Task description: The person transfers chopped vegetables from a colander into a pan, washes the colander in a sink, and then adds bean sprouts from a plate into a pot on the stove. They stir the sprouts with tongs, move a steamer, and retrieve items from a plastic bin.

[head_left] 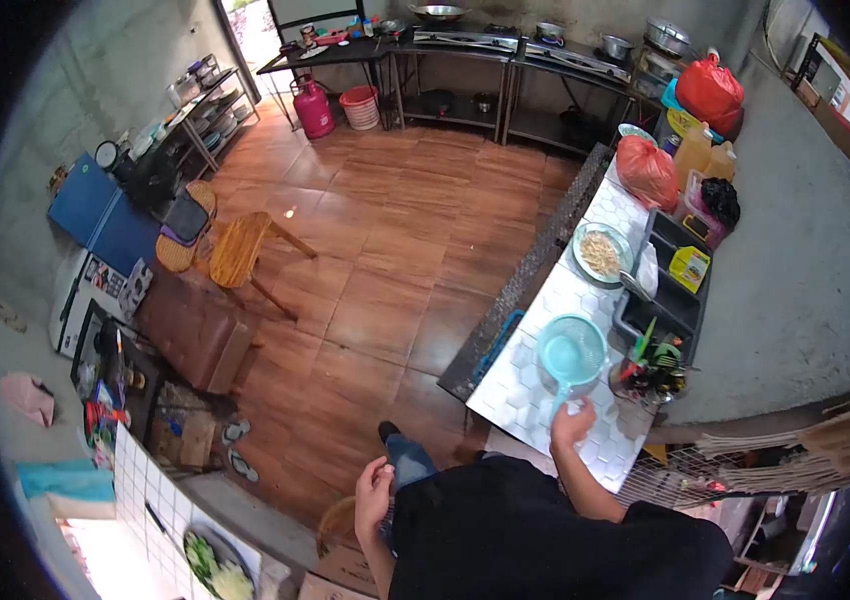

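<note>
My right hand (572,424) is closed round the handle of a turquoise plastic strainer (574,348), its bowl over the white hexagon-tiled counter (510,402). Beyond the strainer stands a glass bowl (579,262) of pale shredded food (601,253), a metal utensil (635,287) by its right rim. A holder of kitchen utensils (653,372) is close to the right of the strainer. My left hand (375,492) hangs in front of my body, away from the counter, its fingers curled together with nothing visible in them.
A black divided tray (667,310) with a yellow box (689,268) lies along the wall. Farther back are a red plastic bag (647,172) and oil jugs (693,152). Wooden stool (237,250) and brown seat (190,325) stand left. A plate of chopped vegetables (220,572) is at lower left.
</note>
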